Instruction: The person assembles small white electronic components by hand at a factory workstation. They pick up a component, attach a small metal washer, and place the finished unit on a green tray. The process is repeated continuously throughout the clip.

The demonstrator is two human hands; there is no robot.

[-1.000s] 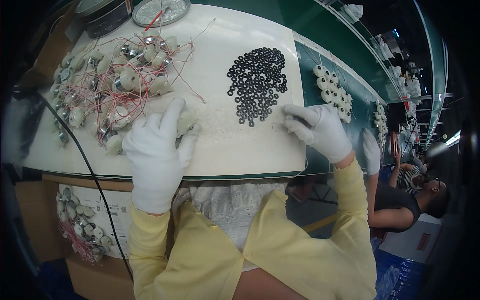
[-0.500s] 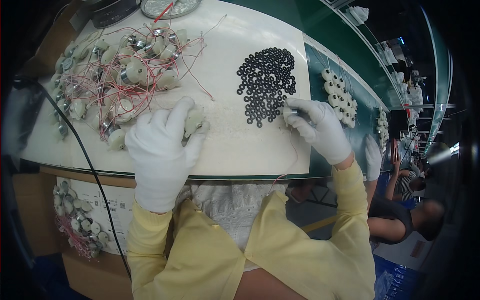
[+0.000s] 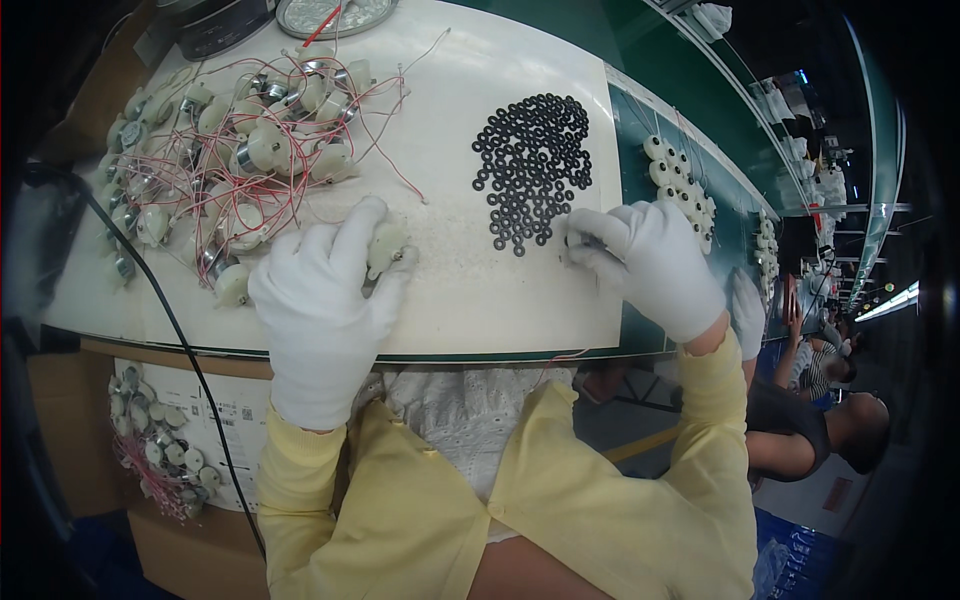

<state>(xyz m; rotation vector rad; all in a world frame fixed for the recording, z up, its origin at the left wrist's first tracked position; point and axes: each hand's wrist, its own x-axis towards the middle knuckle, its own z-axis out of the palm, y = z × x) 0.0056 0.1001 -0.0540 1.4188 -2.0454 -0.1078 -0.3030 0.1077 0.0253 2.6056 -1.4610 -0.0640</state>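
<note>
My left hand [image 3: 325,290], in a white glove, closes its thumb and fingers round a small motor with a cream plastic flange [image 3: 384,250]. It rests over the white tabletop beside a heap of similar motors [image 3: 265,145] with tangled red and white wires. My right hand [image 3: 650,260], also gloved, is pinched at the lower right of a patch of small black rings [image 3: 535,160]. A greyish bit of a small motor [image 3: 588,241] shows between its fingers; the rest is hidden by the glove. A thin red wire [image 3: 570,355] hangs at the table's front edge below.
On the green surface at right stand rows of cream motors with black centres [image 3: 680,185]. A round metal tin [image 3: 335,15] sits at the back. A black cable [image 3: 165,285] crosses the left side. Below is a cardboard box of motors [image 3: 160,440]. A co-worker [image 3: 800,440] is at right.
My right hand has shifted slightly right and turned, so the motor in it, plain before, is now mostly covered by the fingers. My left hand has stayed nearly still.
</note>
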